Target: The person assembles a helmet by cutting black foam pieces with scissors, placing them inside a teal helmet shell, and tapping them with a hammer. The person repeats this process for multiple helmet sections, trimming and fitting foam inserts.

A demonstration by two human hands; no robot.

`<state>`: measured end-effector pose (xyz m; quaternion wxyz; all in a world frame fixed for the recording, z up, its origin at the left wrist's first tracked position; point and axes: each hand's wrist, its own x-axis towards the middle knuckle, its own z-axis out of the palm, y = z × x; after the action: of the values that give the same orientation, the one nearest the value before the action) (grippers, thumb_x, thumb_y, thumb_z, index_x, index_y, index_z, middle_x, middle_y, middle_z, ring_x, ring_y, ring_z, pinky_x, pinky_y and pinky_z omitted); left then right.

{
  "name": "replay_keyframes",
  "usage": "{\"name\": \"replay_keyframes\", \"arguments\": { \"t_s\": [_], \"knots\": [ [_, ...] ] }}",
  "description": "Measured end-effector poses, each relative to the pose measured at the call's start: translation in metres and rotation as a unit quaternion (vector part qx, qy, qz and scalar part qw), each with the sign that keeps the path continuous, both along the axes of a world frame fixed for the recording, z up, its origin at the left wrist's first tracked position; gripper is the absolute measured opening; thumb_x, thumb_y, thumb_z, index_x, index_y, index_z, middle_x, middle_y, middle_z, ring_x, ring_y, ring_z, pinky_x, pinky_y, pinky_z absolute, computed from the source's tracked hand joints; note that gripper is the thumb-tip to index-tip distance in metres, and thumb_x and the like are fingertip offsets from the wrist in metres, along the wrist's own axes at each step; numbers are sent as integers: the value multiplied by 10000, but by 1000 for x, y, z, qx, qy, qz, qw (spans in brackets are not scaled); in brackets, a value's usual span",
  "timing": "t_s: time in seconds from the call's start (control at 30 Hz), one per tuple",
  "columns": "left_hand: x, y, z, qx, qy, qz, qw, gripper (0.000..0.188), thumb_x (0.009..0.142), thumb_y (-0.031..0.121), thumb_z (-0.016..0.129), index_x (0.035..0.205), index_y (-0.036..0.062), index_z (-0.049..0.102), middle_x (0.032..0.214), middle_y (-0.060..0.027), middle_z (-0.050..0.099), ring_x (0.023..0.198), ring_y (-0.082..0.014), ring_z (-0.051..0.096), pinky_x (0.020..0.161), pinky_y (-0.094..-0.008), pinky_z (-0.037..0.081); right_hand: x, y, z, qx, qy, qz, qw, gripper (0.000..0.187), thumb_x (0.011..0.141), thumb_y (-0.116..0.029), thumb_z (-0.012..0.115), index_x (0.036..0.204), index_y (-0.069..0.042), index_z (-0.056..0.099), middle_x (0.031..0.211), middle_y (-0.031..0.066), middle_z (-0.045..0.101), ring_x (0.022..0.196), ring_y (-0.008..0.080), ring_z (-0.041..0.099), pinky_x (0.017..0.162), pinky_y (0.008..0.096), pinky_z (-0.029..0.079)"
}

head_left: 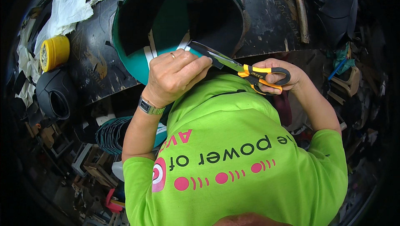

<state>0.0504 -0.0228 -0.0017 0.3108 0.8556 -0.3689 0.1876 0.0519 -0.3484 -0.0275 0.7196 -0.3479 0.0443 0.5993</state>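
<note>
My right hand [285,78] holds a pair of scissors [227,61] with yellow-and-black handles, its fingers through the loops. The blades slant up and left, their tips just past the fingers of my left hand [177,74]. My left hand, with a ring and a wristwatch, is closed, pinching a small piece of black sheet material [216,62] beside the blades. How that piece joins anything else is hidden. Just beyond, a large curved tube-like piece [137,61], teal and black with white stripes, stands at the table's near edge.
A scuffed black table [266,30] spans the far side. A yellow tub [55,53], white cloth [71,5] and a black rolled piece [57,94] are at the left. A wooden-handled tool [301,11] lies at the far right. Stacked teal-edged pieces [112,136] sit below the table.
</note>
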Motion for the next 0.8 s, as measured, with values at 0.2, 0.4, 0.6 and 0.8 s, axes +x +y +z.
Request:
{"name": "replay_keyframes", "arguments": {
  "t_s": [0.2,0.4,0.6,0.8],
  "knots": [
    [1,0,1,-20,10,-1,1000,207,748,119,850,915,111,728,666,2,555,550,-134,565,486,-288,413,3,-3,4,-14,10,3,1000,534,894,-322,823,1178,78,612,653,73,617,408,64,499,383,169,388],
    [-2,4,4,-38,46,7,998,243,746,83,840,937,110,693,699,-11,610,573,-166,603,496,-308,428,0,-4,2,39,28,15,999,587,914,-404,789,1178,91,616,647,91,639,411,87,540,396,193,415],
    [-3,7,1,-64,51,-28,996,277,742,69,820,968,107,664,699,-21,611,590,-190,625,505,-315,441,-2,5,-6,50,38,-7,998,588,924,-439,768,1119,102,647,642,95,646,407,96,541,404,203,426],
    [-1,4,1,-62,38,-47,996,293,724,84,821,969,102,660,686,-20,598,587,-185,622,505,-306,440,-8,8,-2,21,28,-12,999,579,919,-424,779,1119,103,647,639,91,638,405,93,536,394,190,413]
  ]
}}
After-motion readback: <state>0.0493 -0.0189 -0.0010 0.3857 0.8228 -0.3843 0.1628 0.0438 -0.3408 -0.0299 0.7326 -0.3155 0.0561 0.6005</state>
